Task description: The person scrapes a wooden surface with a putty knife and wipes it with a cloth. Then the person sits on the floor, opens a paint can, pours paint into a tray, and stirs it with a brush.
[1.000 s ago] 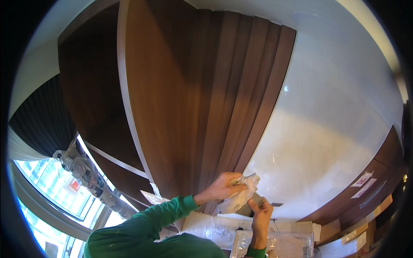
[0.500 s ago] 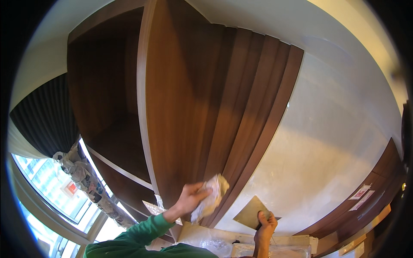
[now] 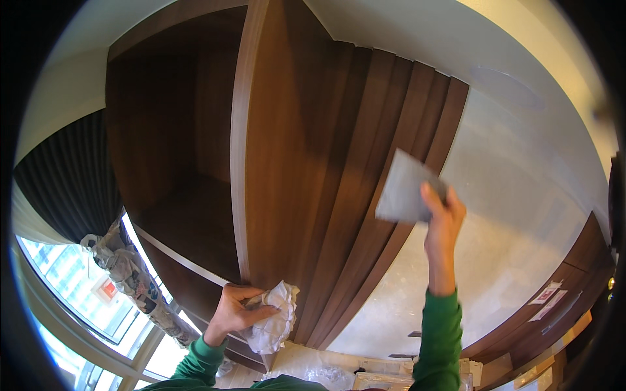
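A crumpled white cloth (image 3: 277, 316) is bunched in my left hand (image 3: 236, 311), held low in front of the brown wood panelling. Higher and further right, my right hand (image 3: 443, 218) grips a flat grey plastering blade (image 3: 405, 189), thumb on its near face. The blade is slightly blurred and overlaps the edge where the ribbed wood panel (image 3: 385, 143) meets the pale plastered wall (image 3: 515, 215). Whether it touches either surface I cannot tell.
An open dark wood cabinet (image 3: 176, 130) stands at the left, beside a dark pleated curtain (image 3: 68, 176) and a window (image 3: 65, 287). A plastic-wrapped column (image 3: 134, 280) runs by the window. Plastic-covered items (image 3: 385, 381) lie low in the middle. Paper labels (image 3: 546, 300) mark brown panelling at right.
My right hand has risen with the blade from low by the wall to the panel edge. The left hand has moved left and slightly down with the cloth.
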### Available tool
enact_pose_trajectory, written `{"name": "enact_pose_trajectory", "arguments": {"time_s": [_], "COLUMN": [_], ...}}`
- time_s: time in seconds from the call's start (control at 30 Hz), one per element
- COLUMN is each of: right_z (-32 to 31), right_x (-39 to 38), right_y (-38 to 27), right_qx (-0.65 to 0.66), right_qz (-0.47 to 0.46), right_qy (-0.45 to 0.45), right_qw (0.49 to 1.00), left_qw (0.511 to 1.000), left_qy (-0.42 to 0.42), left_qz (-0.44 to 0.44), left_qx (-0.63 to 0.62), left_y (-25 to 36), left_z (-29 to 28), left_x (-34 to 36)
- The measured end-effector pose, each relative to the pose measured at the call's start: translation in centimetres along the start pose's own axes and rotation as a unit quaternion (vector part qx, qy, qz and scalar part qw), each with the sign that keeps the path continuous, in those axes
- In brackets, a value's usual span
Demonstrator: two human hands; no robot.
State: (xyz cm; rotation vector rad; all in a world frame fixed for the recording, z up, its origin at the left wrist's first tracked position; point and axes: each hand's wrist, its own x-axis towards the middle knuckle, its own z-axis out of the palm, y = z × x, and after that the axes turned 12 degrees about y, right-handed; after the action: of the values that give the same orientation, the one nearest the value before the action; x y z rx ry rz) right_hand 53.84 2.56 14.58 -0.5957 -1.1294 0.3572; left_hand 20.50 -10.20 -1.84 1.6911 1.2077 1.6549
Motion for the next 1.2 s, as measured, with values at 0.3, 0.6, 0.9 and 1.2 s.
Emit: {"name": "enact_pose_trajectory", "arguments": {"time_s": [0.3, 0.6, 0.9, 1.2], "right_z": [14.2, 18.6, 19.9, 20.2], "right_x": [16.4, 19.9, 20.0, 20.3], "right_y": [2.5, 2.4, 2.2, 3.0], "right_qx": [-0.204, -0.242, -0.261, -0.25], "right_qz": [-0.148, -0.15, -0.139, -0.147], "right_qy": [0.044, 0.07, 0.078, 0.084], "right_qw": [0.967, 0.956, 0.952, 0.953], "left_qw": [0.998, 0.996, 0.997, 0.997], "left_qy": [0.06, 0.076, 0.061, 0.051], "left_qz": [-0.034, -0.035, -0.049, -0.052], "left_qx": [-0.01, -0.006, -0.01, -0.008], "left_y": [-0.2, -0.2, -0.5, -0.1], "left_z": [0.5, 0.6, 0.2, 0.2], "left_x": [-0.1, 0.1, 0.0, 0.1]}}
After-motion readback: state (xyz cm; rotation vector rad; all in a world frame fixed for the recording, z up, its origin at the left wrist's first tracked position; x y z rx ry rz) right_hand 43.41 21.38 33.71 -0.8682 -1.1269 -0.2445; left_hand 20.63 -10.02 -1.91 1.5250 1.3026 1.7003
